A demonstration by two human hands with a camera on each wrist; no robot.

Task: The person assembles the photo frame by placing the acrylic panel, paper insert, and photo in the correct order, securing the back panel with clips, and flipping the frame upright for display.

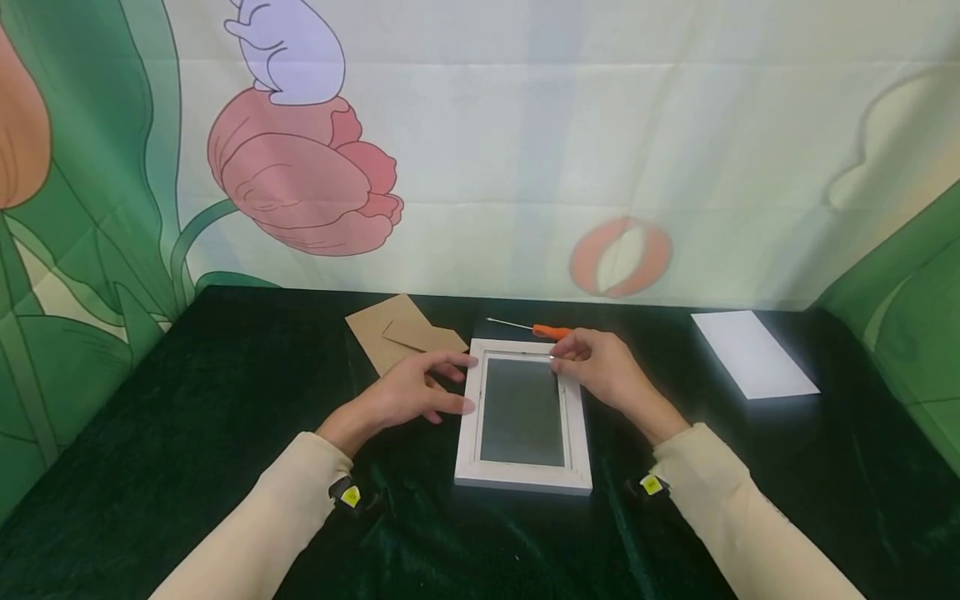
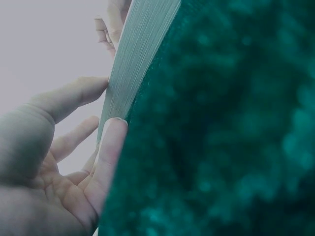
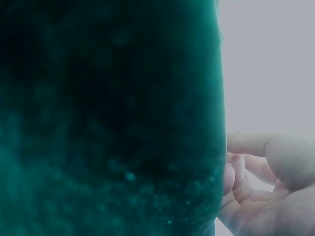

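A white picture frame (image 1: 523,477) lies on the dark green cloth, with a grey panel (image 1: 522,412) inside its inner rim. My left hand (image 1: 405,390) is at its left side, thumb and fingertips against the edge. In the left wrist view, the left hand's fingers (image 2: 110,147) touch the frame's grooved side (image 2: 130,64). At the upper right inner rim, my right hand (image 1: 600,367) pinches a small shiny piece between thumb and forefinger; I cannot tell what it is. Cloth hides part of the right hand (image 3: 275,191) in the right wrist view.
Behind the frame lies a screwdriver with an orange handle (image 1: 551,332). A brown backing board (image 1: 378,325) with a folded flap (image 1: 423,337) is at the back left. A white sheet (image 1: 753,354) lies to the right. A printed curtain (image 1: 480,167) hangs behind the table.
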